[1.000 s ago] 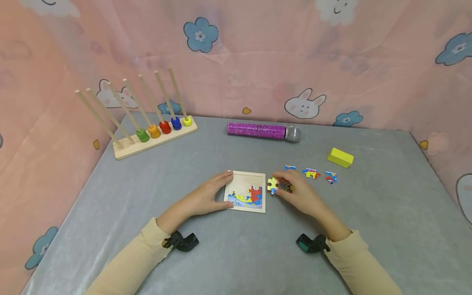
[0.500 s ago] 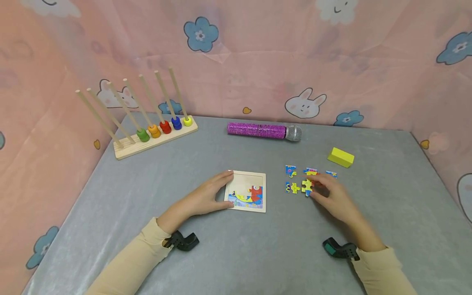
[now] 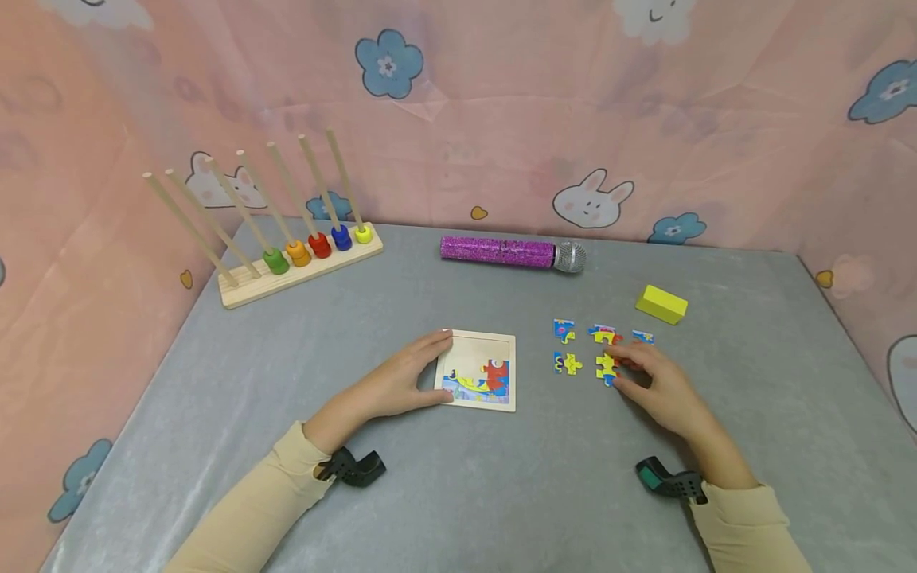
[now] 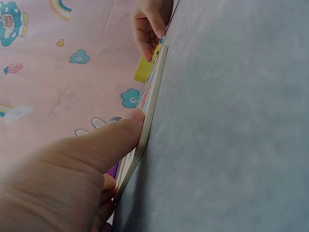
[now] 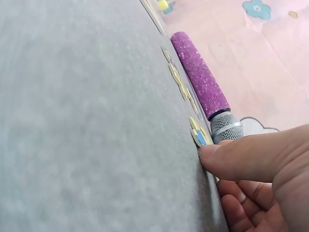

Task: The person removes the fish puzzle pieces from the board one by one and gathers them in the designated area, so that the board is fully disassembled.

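Note:
A square wooden puzzle tray (image 3: 478, 346) lies on the grey table, with fitted pieces in its lower part showing yellow, red and blue. My left hand (image 3: 397, 378) grips it by its left side, thumb (image 4: 130, 123) at the near corner and fingers at the far one. To the right, my right hand (image 3: 662, 390) pinches a yellow-and-blue puzzle piece (image 3: 606, 368) between thumb and fingers, low over the table. Beside that piece lies a loose yellow-and-blue piece (image 3: 568, 364). Behind are more loose pieces: one (image 3: 563, 330), another (image 3: 604, 333), and one (image 3: 642, 337) partly hidden by the right hand.
Along the back lies a purple glittery microphone (image 3: 497, 251) with a silver head. A yellow block (image 3: 661, 305) sits at the right, behind the pieces. At the back left stands a wooden peg stand (image 3: 304, 278) with tall rods and coloured beads. A pink patterned cloth (image 3: 466, 143) hangs behind.
My right hand has moved right, away from the tray, with the puzzle piece in its fingers, uncovering the loose pieces on the left. My left hand and the tray have stayed put.

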A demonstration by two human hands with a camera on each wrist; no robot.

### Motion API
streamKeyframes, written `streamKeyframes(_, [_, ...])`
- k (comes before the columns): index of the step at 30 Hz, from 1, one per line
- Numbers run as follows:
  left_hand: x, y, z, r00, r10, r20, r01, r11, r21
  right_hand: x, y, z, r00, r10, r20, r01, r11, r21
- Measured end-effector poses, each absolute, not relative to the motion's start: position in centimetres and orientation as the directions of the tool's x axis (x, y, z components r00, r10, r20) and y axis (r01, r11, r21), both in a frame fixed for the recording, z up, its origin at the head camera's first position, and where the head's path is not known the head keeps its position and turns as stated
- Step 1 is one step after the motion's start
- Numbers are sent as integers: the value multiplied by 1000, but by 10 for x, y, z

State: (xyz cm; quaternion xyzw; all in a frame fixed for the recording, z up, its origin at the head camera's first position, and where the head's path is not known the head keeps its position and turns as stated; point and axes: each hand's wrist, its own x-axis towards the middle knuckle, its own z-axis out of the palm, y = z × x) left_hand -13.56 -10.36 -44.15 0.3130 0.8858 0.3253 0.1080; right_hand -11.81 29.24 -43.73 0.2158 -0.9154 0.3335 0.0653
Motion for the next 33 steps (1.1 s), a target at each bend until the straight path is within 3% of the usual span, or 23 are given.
streamKeyframes(21, [-138,-104,-441,-785,620,4,481,605,634,-120,297,-436,-924,-346,165,-362,646,-672])
streamKeyframes(33, [-136,-104,-442,-780,625,14,494,603,626,-116,293,-430,-959,-261,110,-256,633,-730])
